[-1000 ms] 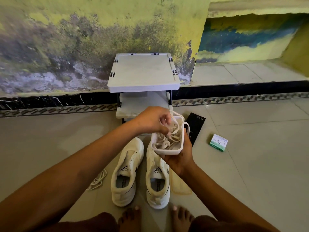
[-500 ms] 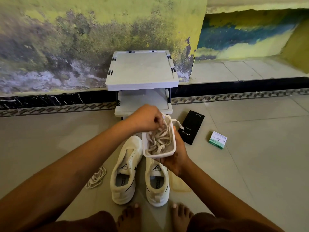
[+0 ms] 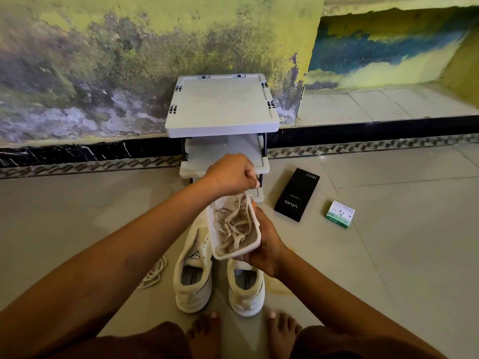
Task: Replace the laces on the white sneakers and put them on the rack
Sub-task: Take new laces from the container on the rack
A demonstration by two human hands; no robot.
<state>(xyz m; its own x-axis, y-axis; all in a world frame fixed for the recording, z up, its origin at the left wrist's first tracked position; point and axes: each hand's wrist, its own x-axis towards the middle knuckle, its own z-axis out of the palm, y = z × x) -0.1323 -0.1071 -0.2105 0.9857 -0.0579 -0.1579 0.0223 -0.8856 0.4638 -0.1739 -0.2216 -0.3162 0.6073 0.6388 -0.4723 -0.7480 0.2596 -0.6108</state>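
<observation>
Pulling: left hand (image 3: 232, 174) pinches a lace, raised higher out of the tub than a second ago.
Right grip: right hand (image 3: 263, 246) clamped on tub (image 3: 255, 243) of laces (image 3: 234, 226).
Sneakers (image 3: 193, 275): unlaced, on floor below tub.
Old lace (image 3: 154, 272): floor, beside left shoe.
Rack (image 3: 223, 104): bare, beyond.
Meaning: relacing likely next.

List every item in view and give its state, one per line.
left hand: pinching a lace, lifting it from the tub
right hand: gripping the tub
tub: held tilted, full of tangled laces
sneakers: unlaced, side by side on floor
loose lace: heaped on floor
rack: shelves bare
black box: closed, flat
</observation>
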